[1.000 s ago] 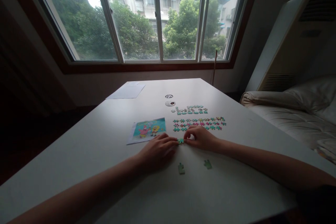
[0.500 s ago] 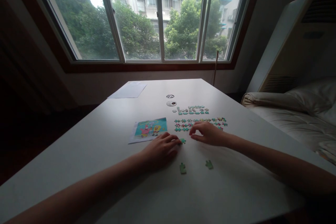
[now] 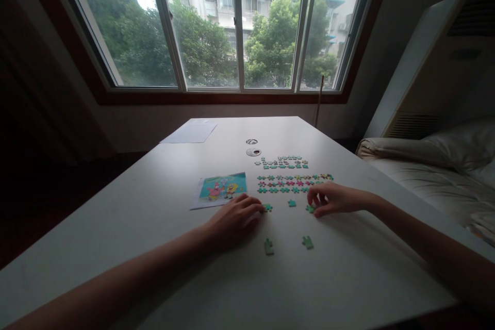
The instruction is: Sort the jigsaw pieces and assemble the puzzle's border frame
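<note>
The loose piece (image 3: 292, 203) lies between the left hand (image 3: 236, 216), fingertips at another piece (image 3: 268, 208), and the nearer right hand (image 3: 335, 198), narrowed at a third piece (image 3: 310, 209), both grips unclear.

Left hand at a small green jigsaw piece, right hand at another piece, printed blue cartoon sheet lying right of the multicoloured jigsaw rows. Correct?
No: the printed blue cartoon sheet lies left of the multicoloured jigsaw rows, as the head view shows. The rest stands: left hand at a small green jigsaw piece, right hand at another piece.
</note>
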`<state>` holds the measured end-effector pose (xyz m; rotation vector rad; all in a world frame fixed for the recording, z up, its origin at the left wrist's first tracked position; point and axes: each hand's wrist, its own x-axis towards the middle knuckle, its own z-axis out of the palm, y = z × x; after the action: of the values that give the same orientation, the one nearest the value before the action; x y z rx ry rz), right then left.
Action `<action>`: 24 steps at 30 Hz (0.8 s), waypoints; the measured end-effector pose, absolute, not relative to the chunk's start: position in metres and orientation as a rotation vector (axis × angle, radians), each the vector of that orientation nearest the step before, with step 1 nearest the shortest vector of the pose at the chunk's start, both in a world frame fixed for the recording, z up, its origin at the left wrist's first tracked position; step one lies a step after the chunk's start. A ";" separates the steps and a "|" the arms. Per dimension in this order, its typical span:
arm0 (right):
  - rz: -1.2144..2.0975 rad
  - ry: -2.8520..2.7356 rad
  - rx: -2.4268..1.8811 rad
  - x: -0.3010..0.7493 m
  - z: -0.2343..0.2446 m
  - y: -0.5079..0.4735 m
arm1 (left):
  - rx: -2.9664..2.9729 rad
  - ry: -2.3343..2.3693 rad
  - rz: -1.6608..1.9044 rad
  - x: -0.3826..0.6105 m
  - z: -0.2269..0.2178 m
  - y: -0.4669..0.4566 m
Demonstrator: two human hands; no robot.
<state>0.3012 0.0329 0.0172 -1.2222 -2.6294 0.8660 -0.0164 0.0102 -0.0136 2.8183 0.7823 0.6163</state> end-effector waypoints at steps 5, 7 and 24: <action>0.906 -2.618 -1.229 0.302 0.012 0.036 | 2.834 0.785 0.593 -0.014 -0.013 0.011; 0.935 -2.610 -1.213 0.302 0.011 0.035 | 2.832 0.766 0.586 -0.013 -0.012 0.011; 0.850 -2.671 -1.206 0.295 0.014 0.029 | 2.844 0.744 0.585 -0.012 -0.015 0.013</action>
<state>0.2949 0.0288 0.0135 -1.2060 -2.6707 0.8504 -0.0124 0.0130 -0.0151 2.8441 0.7441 0.5852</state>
